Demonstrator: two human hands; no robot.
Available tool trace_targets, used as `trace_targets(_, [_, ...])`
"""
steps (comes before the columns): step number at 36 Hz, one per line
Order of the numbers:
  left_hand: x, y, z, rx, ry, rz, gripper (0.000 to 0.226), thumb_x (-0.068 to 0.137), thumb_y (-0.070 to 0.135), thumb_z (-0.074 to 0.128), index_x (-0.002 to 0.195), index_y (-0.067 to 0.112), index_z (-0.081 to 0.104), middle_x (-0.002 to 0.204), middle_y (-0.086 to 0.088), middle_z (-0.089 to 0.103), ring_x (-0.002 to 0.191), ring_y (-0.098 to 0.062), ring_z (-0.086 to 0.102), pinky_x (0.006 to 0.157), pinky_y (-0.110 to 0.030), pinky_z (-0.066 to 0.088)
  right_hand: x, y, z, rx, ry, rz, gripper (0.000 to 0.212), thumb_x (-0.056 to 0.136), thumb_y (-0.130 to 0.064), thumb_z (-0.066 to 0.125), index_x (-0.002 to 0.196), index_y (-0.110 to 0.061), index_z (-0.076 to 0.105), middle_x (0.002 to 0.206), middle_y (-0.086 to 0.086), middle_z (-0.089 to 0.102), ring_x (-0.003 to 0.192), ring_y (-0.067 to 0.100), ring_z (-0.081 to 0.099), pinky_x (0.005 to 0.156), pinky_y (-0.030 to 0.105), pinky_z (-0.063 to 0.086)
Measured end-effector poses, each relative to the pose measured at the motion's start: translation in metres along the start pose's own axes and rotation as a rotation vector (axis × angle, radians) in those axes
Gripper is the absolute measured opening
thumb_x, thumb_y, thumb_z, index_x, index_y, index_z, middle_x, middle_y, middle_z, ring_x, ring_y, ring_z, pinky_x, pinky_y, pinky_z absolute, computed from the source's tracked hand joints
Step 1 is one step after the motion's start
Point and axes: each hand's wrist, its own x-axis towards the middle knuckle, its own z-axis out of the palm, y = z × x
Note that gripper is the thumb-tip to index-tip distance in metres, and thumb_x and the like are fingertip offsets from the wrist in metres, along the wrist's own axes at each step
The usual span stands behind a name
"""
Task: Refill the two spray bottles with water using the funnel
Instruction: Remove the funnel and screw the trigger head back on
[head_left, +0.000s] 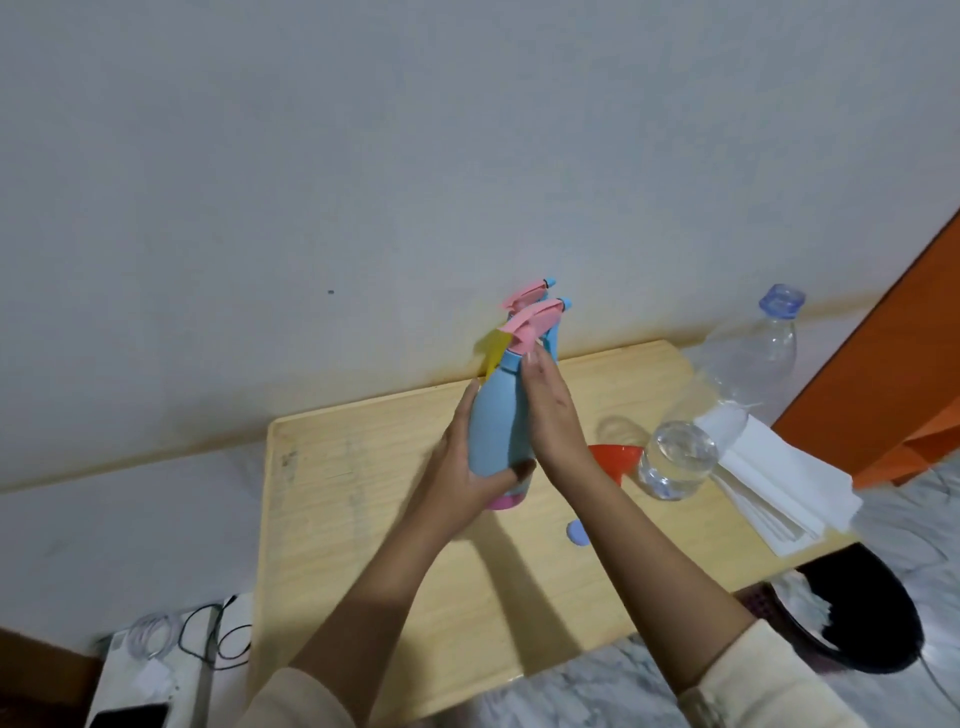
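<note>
You hold the two spray bottles (493, 426) together.
Your left hand (457, 467) grips them low, thumb wrapped round; your right hand (550, 415) presses flat, fingers straight.

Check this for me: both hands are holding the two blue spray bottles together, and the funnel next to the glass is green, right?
No: the head view shows the funnel is red, not green. The rest stands: the left hand and right hand hold the two blue spray bottles together, and the funnel is next to the glass.
</note>
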Motion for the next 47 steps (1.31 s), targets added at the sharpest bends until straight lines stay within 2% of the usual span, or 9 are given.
trace_targets(5, [-0.004, 0.008, -0.001, -0.007, -0.009, 0.025, 0.102, 0.064, 0.051, 0.075, 0.141, 0.053, 0.006, 0.134, 0.013, 0.041, 0.114, -0.011, 0.051, 0.089, -0.04, 0.053, -0.002, -0.01, -0.006, 0.075, -0.005, 0.041, 0.028, 0.096, -0.039, 0.044, 0.108, -0.018, 0.056, 0.095, -0.007, 0.059, 0.084, 0.002, 0.054, 0.067, 0.011, 0.043])
trace_targets(9, [-0.008, 0.014, -0.001, -0.028, -0.018, 0.022, 0.103, 0.064, 0.05, 0.075, 0.138, 0.059, 0.004, 0.137, 0.012, 0.041, 0.116, -0.011, 0.051, 0.089, -0.04, 0.054, -0.007, -0.01, -0.006, 0.048, -0.02, 0.086, 0.023, 0.091, -0.051, 0.046, 0.107, -0.035, 0.05, 0.101, -0.011, 0.059, 0.092, 0.0, 0.054, 0.073, 0.018, 0.042])
trace_targets(12, [-0.01, 0.016, -0.001, -0.033, -0.018, 0.019, 0.104, 0.064, 0.049, 0.074, 0.14, 0.057, 0.004, 0.136, 0.011, 0.042, 0.114, -0.011, 0.052, 0.087, -0.04, 0.054, -0.009, -0.013, -0.009, 0.102, -0.044, 0.079, 0.031, 0.096, -0.046, 0.041, 0.12, -0.03, 0.049, 0.105, -0.014, 0.058, 0.098, 0.002, 0.055, 0.078, 0.02, 0.042])
trace_targets(17, [-0.01, 0.023, -0.001, -0.078, -0.023, 0.047, 0.096, 0.065, 0.045, 0.076, 0.136, 0.061, 0.013, 0.129, 0.021, 0.046, 0.114, -0.005, 0.053, 0.088, -0.036, 0.054, -0.013, -0.012, -0.009, 0.165, 0.027, 0.015, 0.027, 0.09, -0.024, 0.06, 0.109, -0.021, 0.042, 0.109, 0.0, 0.054, 0.097, 0.009, 0.055, 0.078, 0.017, 0.046])
trace_targets(20, [-0.012, 0.027, -0.002, -0.119, -0.023, 0.05, 0.099, 0.064, 0.044, 0.074, 0.137, 0.061, 0.009, 0.124, 0.033, 0.042, 0.112, -0.002, 0.053, 0.087, -0.031, 0.054, -0.013, -0.015, -0.013, 0.194, -0.031, -0.006, 0.031, 0.092, -0.022, 0.055, 0.12, -0.022, 0.041, 0.124, 0.002, 0.054, 0.112, 0.01, 0.053, 0.094, 0.024, 0.045])
trace_targets(23, [-0.013, 0.028, -0.002, -0.135, -0.025, 0.054, 0.103, 0.063, 0.046, 0.074, 0.142, 0.053, 0.008, 0.124, 0.034, 0.04, 0.112, -0.003, 0.053, 0.088, -0.032, 0.054, -0.014, -0.019, -0.014, 0.207, -0.046, -0.022, 0.022, 0.093, -0.017, 0.055, 0.114, -0.014, 0.049, 0.107, 0.001, 0.059, 0.097, 0.009, 0.056, 0.085, 0.023, 0.046])
trace_targets(29, [-0.012, 0.03, -0.004, -0.108, -0.021, 0.066, 0.103, 0.065, 0.045, 0.074, 0.144, 0.049, 0.008, 0.126, 0.031, 0.039, 0.114, -0.003, 0.051, 0.091, -0.034, 0.053, -0.012, -0.021, -0.014, 0.249, 0.017, 0.056, 0.025, 0.089, -0.027, 0.061, 0.11, -0.019, 0.053, 0.105, 0.001, 0.062, 0.097, 0.013, 0.058, 0.087, 0.031, 0.046])
trace_targets(37, [-0.015, 0.031, -0.003, -0.009, 0.037, 0.065, 0.099, 0.065, 0.049, 0.074, 0.139, 0.057, 0.009, 0.133, 0.014, 0.042, 0.116, -0.011, 0.049, 0.091, -0.042, 0.052, -0.015, -0.023, -0.009, 0.162, 0.082, 0.0, 0.027, 0.088, -0.031, 0.062, 0.11, -0.016, 0.056, 0.089, -0.006, 0.065, 0.082, 0.003, 0.059, 0.072, 0.018, 0.046])
trace_targets(47, [-0.019, 0.028, -0.005, 0.298, 0.109, 0.041, 0.109, 0.065, 0.059, 0.074, 0.142, 0.054, -0.002, 0.119, 0.009, 0.039, 0.113, -0.015, 0.043, 0.086, -0.04, 0.049, -0.008, -0.019, -0.009, -0.026, 0.122, -0.031, 0.022, 0.092, -0.028, 0.056, 0.096, -0.008, 0.065, 0.087, 0.012, 0.064, 0.079, 0.014, 0.054, 0.073, 0.031, 0.04])
